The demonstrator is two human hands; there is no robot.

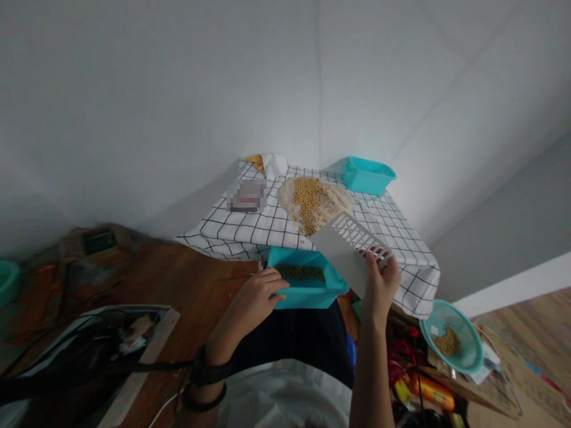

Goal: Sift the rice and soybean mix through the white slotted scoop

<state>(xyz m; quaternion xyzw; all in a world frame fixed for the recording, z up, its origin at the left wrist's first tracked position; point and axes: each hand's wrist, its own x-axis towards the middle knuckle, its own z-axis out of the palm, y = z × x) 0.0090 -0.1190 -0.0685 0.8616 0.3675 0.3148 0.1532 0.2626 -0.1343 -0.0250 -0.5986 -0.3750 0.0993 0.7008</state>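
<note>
My left hand (pixel 261 297) grips the left end of a turquoise plastic bin (pixel 307 297) below the front edge of the cloth-covered table, fingers over its rim. Small dark green beans (pixel 301 273) lie inside the bin. My right hand (pixel 380 278) pinches the slotted end of a flat grey-white plastic board (pixel 341 252). The board is tilted, its plain end at the table's front edge, just right of the bin. Behind it a pile of yellow soybeans (pixel 307 196) lies on the table, with paler, finer grains (pixel 336 199) around it.
A white checked cloth (pixel 250 226) covers the table against the wall. A second turquoise bin (pixel 369 175) stands at the back right. A blurred-out packet (pixel 247 196) and a white cloth (pixel 275 165) lie left. A green basket (pixel 452 336) with grain stands lower right.
</note>
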